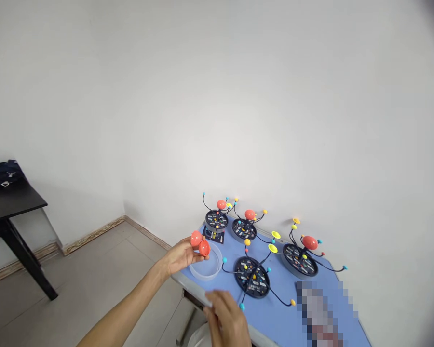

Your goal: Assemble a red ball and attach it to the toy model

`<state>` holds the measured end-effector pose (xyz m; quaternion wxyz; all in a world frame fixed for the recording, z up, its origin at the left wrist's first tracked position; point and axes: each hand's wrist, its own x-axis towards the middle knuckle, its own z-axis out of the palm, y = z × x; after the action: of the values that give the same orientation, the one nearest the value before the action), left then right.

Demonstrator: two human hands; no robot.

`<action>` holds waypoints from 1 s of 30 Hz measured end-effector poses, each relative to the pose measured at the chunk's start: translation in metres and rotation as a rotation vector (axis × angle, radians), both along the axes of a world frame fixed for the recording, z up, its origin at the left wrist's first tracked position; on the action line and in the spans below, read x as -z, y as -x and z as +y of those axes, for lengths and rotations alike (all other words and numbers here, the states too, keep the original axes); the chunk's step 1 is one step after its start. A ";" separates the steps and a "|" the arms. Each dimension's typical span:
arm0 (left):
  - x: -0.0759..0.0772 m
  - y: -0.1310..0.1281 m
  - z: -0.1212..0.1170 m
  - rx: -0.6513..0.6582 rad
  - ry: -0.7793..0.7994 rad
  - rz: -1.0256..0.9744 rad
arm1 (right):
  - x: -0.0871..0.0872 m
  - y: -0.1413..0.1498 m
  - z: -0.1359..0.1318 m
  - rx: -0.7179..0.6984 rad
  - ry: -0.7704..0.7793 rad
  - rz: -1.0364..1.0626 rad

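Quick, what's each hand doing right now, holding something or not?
Left hand: closed, holding two red half-shells.
Right hand: fingers curled but blurred; whether it holds anything can't be told.

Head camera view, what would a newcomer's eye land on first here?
Probably the bright red balls crowning three models along the wall side of the blue table. Next, the two rounded red pieces in the left hand, near the table's left edge. Then the nearest model, mid-table, its bent black arms spread wide with no big red ball on top.
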<state>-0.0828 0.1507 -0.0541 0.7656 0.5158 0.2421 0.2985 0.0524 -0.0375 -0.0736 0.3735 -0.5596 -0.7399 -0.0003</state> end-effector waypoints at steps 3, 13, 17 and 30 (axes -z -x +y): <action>0.009 -0.005 -0.006 -0.020 0.109 -0.068 | -0.048 0.010 0.040 0.155 0.036 -0.030; 0.002 -0.014 -0.010 -0.047 0.285 -0.203 | -0.087 0.009 0.107 0.112 0.245 -0.273; 0.000 -0.016 -0.014 -0.038 0.304 -0.204 | -0.087 0.003 0.109 0.087 0.263 -0.249; -0.016 -0.019 -0.040 0.036 0.209 -0.248 | -0.110 -0.022 0.092 -0.024 0.170 0.329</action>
<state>-0.0639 0.1109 -0.0376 0.8443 0.3967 0.1664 0.3195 0.0744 0.0550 0.0366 0.4407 -0.5728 -0.6728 0.1583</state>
